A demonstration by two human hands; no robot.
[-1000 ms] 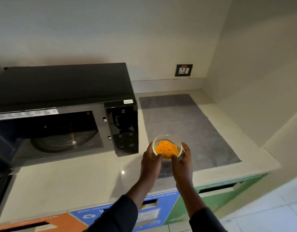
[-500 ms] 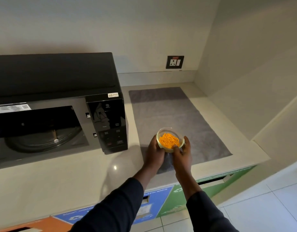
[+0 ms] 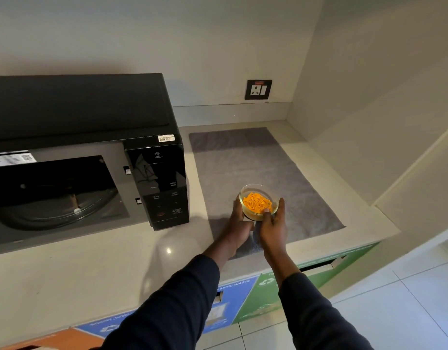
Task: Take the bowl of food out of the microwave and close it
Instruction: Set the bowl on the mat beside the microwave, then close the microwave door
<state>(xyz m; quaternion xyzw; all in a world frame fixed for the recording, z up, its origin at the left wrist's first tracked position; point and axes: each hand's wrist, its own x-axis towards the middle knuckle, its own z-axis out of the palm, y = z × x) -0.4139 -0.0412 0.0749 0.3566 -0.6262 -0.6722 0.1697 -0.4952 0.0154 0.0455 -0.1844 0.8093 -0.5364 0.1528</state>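
Note:
A small clear glass bowl (image 3: 258, 201) of orange food is held between both hands over the grey mat (image 3: 248, 170), right of the microwave. My left hand (image 3: 239, 223) grips its left side and my right hand (image 3: 274, 223) grips its right side, thumb on the rim. Whether the bowl rests on the mat or hovers just above it I cannot tell. The black microwave (image 3: 76, 147) stands at the left with its cavity open; the glass turntable (image 3: 53, 210) inside is bare. Its door is out of view at the left.
The beige countertop (image 3: 91, 274) ends in a front edge above coloured waste-bin labels (image 3: 233, 296). A wall socket (image 3: 258, 89) is on the back wall. A side wall (image 3: 369, 122) closes the counter on the right. White floor tiles lie at the bottom right.
Both hands have carried the bowl further right and away from the microwave, onto the grey mat area, and lower. The view has shifted right, so less of the microwave shows.

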